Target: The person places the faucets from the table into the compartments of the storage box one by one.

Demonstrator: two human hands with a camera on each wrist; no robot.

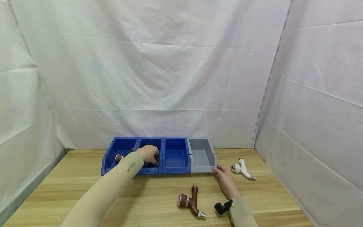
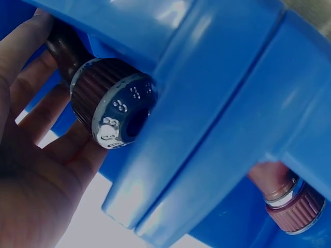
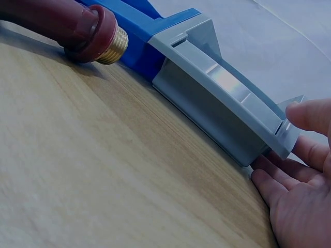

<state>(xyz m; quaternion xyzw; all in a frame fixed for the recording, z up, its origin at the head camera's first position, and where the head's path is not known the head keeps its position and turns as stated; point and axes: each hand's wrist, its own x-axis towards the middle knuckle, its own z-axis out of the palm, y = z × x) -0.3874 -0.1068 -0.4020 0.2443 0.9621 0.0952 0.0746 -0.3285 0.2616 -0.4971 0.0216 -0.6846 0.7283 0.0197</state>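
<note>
My left hand (image 1: pixel 148 154) reaches into the second blue bin (image 1: pixel 148 170) from the left. In the left wrist view its thumb and fingers hold a dark brown faucet (image 2: pixel 95 90) with a ribbed, silver-rimmed knob. Another brown faucet (image 1: pixel 119 157) lies in the leftmost blue bin (image 1: pixel 104 165), partly covered by my forearm. At the front right corner of the grey bin (image 1: pixel 202 169), my right hand (image 1: pixel 225 179) pinches the rim, the thumb on top and the fingers around the side and below.
A third blue bin (image 1: pixel 175 169) joins the row beside the grey one. On the wooden table (image 1: pixel 153 201) lie a brown faucet (image 1: pixel 193 201) in front and a white faucet (image 1: pixel 243 169) at the right. White cloth (image 1: pixel 158 78) hangs behind and at both sides.
</note>
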